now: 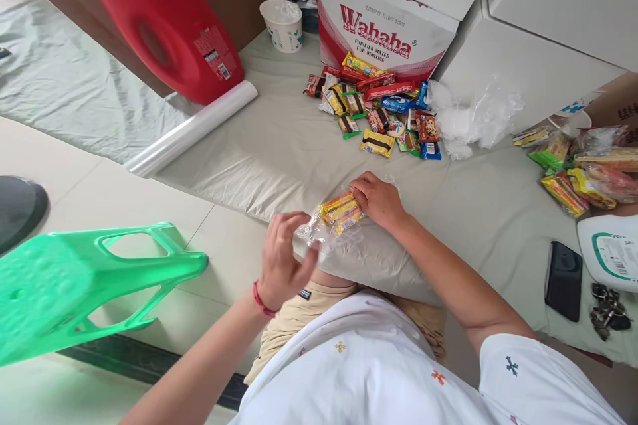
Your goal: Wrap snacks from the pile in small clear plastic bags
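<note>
A clear plastic bag (319, 234) lies near the edge of the covered surface, with several yellow-and-orange stick-shaped snack packets (343, 211) in it. My right hand (379, 200) is closed over the right end of the packets and the bag. At the bag's left end is my left hand (286, 252), with a red band on its wrist. Its thumb and fingers are apart, slightly blurred, around the loose plastic; whether they touch the film is hard to see. Beyond my hands lies a pile of small wrapped snacks (377, 143), in yellow, red, blue and brown wrappers.
A Wahaha carton (383, 26) stands behind the pile, with crumpled clear bags (483, 116) beside it. Leftward are a paper cup (283, 26), a plastic film roll (194, 126), a red jug (164, 20) and a green stool (44, 285). A phone (563, 281) and keys (609, 311) lie right.
</note>
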The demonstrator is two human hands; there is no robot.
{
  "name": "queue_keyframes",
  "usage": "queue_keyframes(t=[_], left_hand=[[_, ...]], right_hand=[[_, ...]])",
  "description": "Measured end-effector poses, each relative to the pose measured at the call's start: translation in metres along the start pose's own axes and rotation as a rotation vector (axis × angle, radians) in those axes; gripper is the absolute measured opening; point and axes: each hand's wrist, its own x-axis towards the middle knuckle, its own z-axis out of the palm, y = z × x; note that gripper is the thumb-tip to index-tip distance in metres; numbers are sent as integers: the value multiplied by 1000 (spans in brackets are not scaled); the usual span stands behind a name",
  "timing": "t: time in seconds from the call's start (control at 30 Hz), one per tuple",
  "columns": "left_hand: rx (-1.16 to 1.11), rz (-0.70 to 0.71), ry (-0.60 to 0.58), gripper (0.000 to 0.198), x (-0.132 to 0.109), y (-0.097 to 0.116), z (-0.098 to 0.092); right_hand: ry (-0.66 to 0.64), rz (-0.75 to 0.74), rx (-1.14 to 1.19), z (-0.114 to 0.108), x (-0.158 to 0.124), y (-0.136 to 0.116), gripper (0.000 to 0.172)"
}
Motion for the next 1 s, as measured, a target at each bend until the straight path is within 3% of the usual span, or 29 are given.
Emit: queue_keyframes(t=[0.07, 0.1, 0.17, 0.27, 0.4, 0.5, 0.67, 0.83, 1.0], left_hand=[[80, 8, 24, 64, -19, 5, 14], [110, 18, 14, 67, -24, 6, 22], [164, -24, 17, 55, -24, 5, 36], [196, -196, 113, 21, -8, -9, 42], [240, -415, 188, 38, 6, -35, 29], [324, -479, 184, 22, 3, -46, 18], [340, -383, 272, 31, 6, -35, 16], [363, -255, 100, 20, 15, -24, 41], [446, -275, 38, 25, 11, -33, 57]], right_hand=[[15, -2, 7, 2, 0, 1, 26], [22, -2, 8, 2, 0, 1, 26], [29, -3, 5, 3, 0, 3, 26], [24, -9, 15, 4, -1, 4, 25], [16, -13, 58, 4, -2, 6, 25], [15, -25, 80, 4, -3, 8, 25], [29, -53, 74, 6, -5, 9, 25], [-9, -106, 55, 2, -4, 15, 24], [5, -98, -4, -13, -5, 40, 27]])
